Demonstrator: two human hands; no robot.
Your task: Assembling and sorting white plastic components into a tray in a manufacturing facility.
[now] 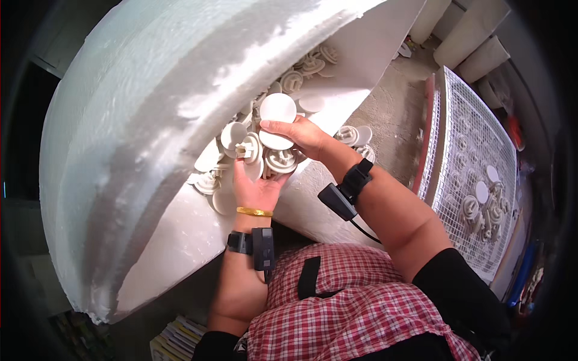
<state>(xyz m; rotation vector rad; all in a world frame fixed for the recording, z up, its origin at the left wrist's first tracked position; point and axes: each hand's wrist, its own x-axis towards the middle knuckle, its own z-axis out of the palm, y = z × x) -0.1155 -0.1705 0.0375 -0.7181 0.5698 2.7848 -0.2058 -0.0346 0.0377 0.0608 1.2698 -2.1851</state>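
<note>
Both hands are among white round plastic parts (207, 182), discs with ridged, clip-like backs, heaped on a white surface. My left hand (257, 189) is cupped upward around several of them, including one with its clip side showing (245, 148); its fingers are partly hidden beneath them. To its right, my right hand (306, 137) closes on white discs (278, 108), with the thumb lying across their flat faces. The rest of its fingers are mostly out of sight behind the parts. Dark straps with small black boxes sit on both wrists.
A large, thick white curved sheet (138, 90) arches over the heap from the left. More parts lie on the floor (409, 81) by my right forearm. At the right stands a white wire-mesh crate (448, 204) with similar parts in it. Pale rolls (472, 33) stand behind.
</note>
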